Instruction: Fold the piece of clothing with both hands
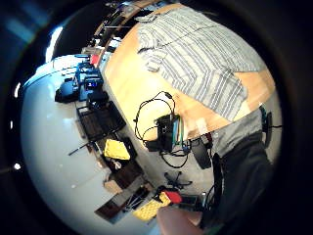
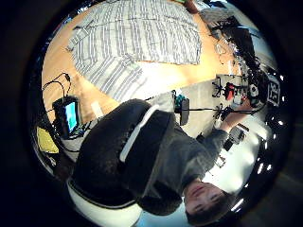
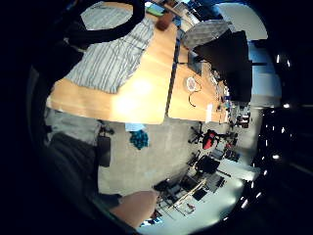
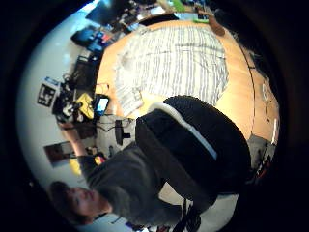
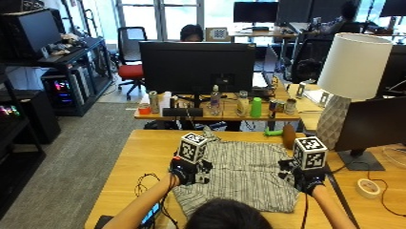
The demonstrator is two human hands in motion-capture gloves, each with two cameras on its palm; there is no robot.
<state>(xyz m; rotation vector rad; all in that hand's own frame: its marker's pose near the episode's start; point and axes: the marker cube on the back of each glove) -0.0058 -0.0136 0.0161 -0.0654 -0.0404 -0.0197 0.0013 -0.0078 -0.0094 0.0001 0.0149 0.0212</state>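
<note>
- Wooden bench [image 5: 143, 157] in an office room, from the outside view: a grey striped shirt [image 5: 244, 167] lies spread flat on it, in front of the person. The left hand [image 5: 187, 172] is raised over the shirt's left side and the right hand [image 5: 304, 180] over its right edge; both show their backs, so I cannot tell how their fingers stand or whether they touch the cloth. A white lamp [image 5: 349, 76] stands at the right, and a dark monitor [image 5: 197, 67] on the desk behind.
- Left little finger side palm view: the shirt [image 1: 195, 54] lies flat on the bench [image 1: 127, 78], well apart from the palm.
- Left thumb side palm view: the shirt [image 2: 142, 38] lies spread beyond the person's head.
- Right little finger side palm view: one edge of the shirt [image 3: 110, 56] lies on the bench [image 3: 142, 93].
- Right thumb side palm view: the whole shirt [image 4: 176, 63] lies flat, far from the palm.
</note>
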